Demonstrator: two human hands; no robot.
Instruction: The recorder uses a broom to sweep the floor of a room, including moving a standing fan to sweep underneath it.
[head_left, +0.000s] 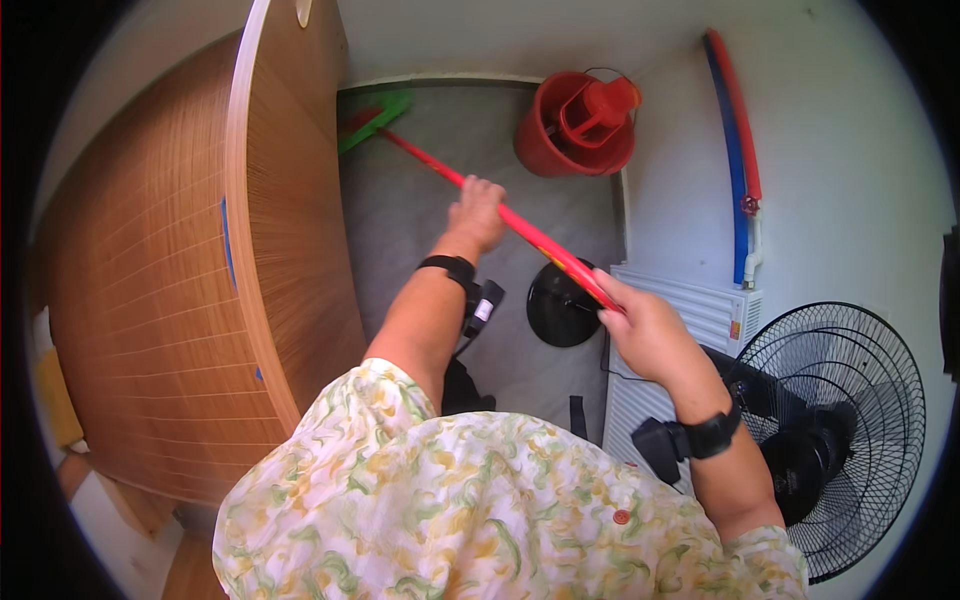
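Both my hands grip the red handle (551, 247) of a broom that slants from lower right to upper left. My left hand (478, 214) is wrapped around the middle of the shaft. Near the handle's lower end, my right hand (641, 322) holds it between thumb and fingers. The broom's green head (377, 124) lies low at the grey floor, close to the wooden panel, and looks blurred. Dark red bristles show beside the green part, partly cut off by the panel.
A red bucket (536, 142) with a red plastic item (600, 112) inside stands in the far corner. A wooden panel (292, 187) rises on the left. At right are a black fan (847, 420), its round base (559, 315), a white radiator (626, 412) and red and blue pipes (731, 135).
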